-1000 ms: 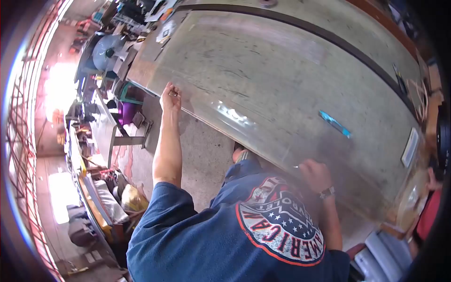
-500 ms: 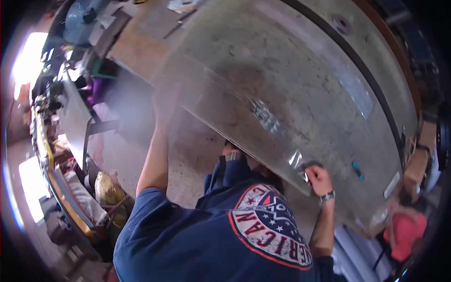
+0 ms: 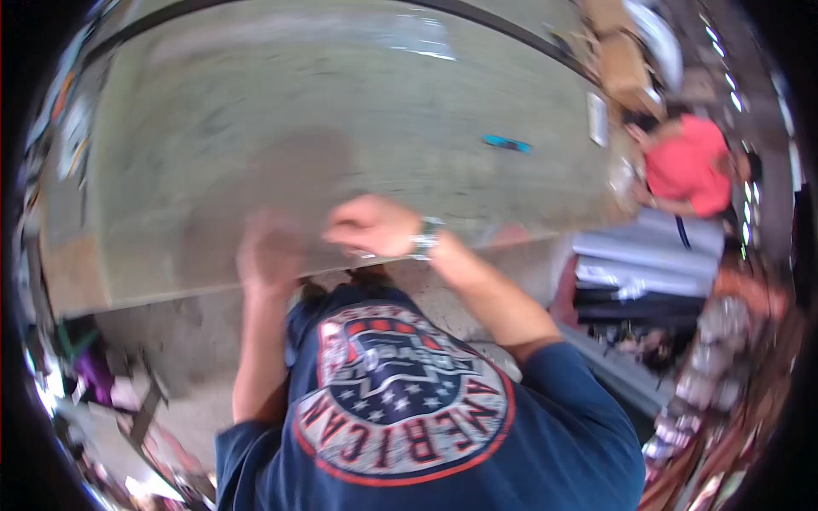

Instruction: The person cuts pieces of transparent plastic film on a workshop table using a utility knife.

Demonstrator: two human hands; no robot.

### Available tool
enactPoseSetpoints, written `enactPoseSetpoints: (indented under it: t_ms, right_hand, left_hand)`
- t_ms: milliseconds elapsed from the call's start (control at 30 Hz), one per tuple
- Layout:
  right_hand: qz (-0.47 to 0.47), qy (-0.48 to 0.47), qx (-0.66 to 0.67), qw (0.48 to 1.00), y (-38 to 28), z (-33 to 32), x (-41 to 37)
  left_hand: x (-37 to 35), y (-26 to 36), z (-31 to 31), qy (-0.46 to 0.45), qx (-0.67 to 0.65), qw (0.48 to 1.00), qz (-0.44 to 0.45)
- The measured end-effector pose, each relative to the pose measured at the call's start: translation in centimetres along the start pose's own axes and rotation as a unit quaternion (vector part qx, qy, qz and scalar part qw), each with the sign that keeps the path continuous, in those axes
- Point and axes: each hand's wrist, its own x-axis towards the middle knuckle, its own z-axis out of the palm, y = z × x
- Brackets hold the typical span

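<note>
My right hand [image 3: 371, 228], with a banded watch at the wrist, is over the near edge of the large worn table [image 3: 409, 128]. Its fingers are curled together, and a small shiny bit shows under them; what they hold is too blurred to make out. Just left of it, my left hand [image 3: 271, 251] is raised at the same edge, its fingers smeared by motion. A turquoise tool [image 3: 507, 143] lies on the tabletop to the right. At the far side rests a clear plastic piece [image 3: 426, 38].
A person in a red shirt [image 3: 692, 166] is at the table's right end, near a cardboard box [image 3: 624, 72] and a pale flat object [image 3: 596, 119]. Silvery rolls [image 3: 648, 255] stand below the right corner. A dark strip crosses the table's far side.
The view has swung right. My hands, wide apart before, are now close together at the table's edge. The shiny clear film by my right hand no longer shows clearly.
</note>
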Motion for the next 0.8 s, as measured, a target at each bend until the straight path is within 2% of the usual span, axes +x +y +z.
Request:
enactPoseSetpoints:
  t_ms: [33, 67, 100, 167, 200, 233, 267, 300, 333, 367, 400, 433, 467, 533, 567, 633, 733, 800]
  right_hand:
    - [0.004, -0.013, 0.029, 0.999, -1.5, -0.2, -0.2]
    - [-0.018, -0.020, -0.003, 1.000, -2.1, -0.1, 0.0]
    - [-0.043, -0.038, -0.034, 0.998, -2.4, -0.1, 0.3]
    - [-0.035, -0.051, -0.014, 0.998, -4.3, 0.3, 0.8]
    - [-0.170, -0.002, -0.074, 0.983, -1.1, 1.9, 3.2]
    - [-0.205, 0.014, -0.080, 0.975, 0.0, 2.5, 3.5]
    - [-0.142, -0.027, -0.070, 0.987, -1.7, 1.5, 2.2]
    - [-0.077, -0.065, -0.066, 0.993, -3.5, 0.6, 0.8]
    - [-0.126, -0.088, -0.071, 0.986, -0.9, 1.3, 2.0]
    - [-0.130, -0.078, -0.073, 0.986, -0.1, 0.9, 2.5]
    - [-0.102, -0.082, -0.108, 0.986, -0.2, 0.1, 2.1]
    - [-0.065, -0.087, -0.083, 0.991, -0.6, 0.0, 0.6]
    - [-0.006, -0.098, -0.065, 0.993, -0.5, -0.4, -0.1]
    - [0.031, -0.047, 0.037, 0.998, 1.3, 0.1, -0.4]
    - [0.031, -0.046, 0.006, 0.998, 2.0, -0.3, 0.7]
    - [0.039, -0.030, 0.006, 0.999, 3.5, -0.4, 2.7]
    - [0.058, -0.012, -0.003, 0.998, 3.6, 0.0, 2.6]
    - [0.076, -0.006, -0.009, 0.997, 3.8, 0.5, 2.4]
  left_hand:
    - [-0.2, 2.3, -1.6, 0.008, 0.016, 0.998, 0.062]
    - [-0.8, 4.8, -2.1, 0.017, 0.072, 0.990, 0.117]
    - [-1.6, 7.9, -3.2, -0.039, 0.063, 0.989, 0.127]
    - [-3.1, 15.2, -6.4, -0.070, -0.029, 0.983, 0.165]
    - [-4.0, 17.2, -6.7, -0.063, -0.029, 0.976, 0.206]
    - [-6.0, 19.4, -7.0, -0.053, -0.022, 0.964, 0.260]
    - [-7.5, 21.0, -7.1, -0.011, 0.029, 0.946, 0.323]
    - [-9.3, 21.0, -5.2, 0.093, 0.160, 0.912, 0.365]
    - [-10.6, 23.4, -7.4, 0.163, 0.185, 0.869, 0.430]
    - [-12.0, 22.7, -5.0, 0.099, 0.217, 0.881, 0.410]
    - [-12.4, 23.9, -6.0, 0.107, 0.188, 0.865, 0.453]
    - [-12.8, 25.2, -7.0, 0.115, 0.162, 0.846, 0.495]
    - [-13.0, 27.4, -10.3, 0.252, 0.478, 0.635, 0.552]
    - [-12.3, 27.0, -9.4, 0.262, 0.316, 0.745, 0.526]
    - [-11.9, 26.8, -9.0, 0.268, 0.222, 0.783, 0.516]
    - [-9.6, 28.4, -10.9, 0.329, 0.367, 0.684, 0.538]
    - [-9.5, 29.2, -11.3, 0.411, 0.502, 0.589, 0.482]
    - [-10.0, 30.1, -10.6, 0.434, 0.618, 0.442, 0.484]
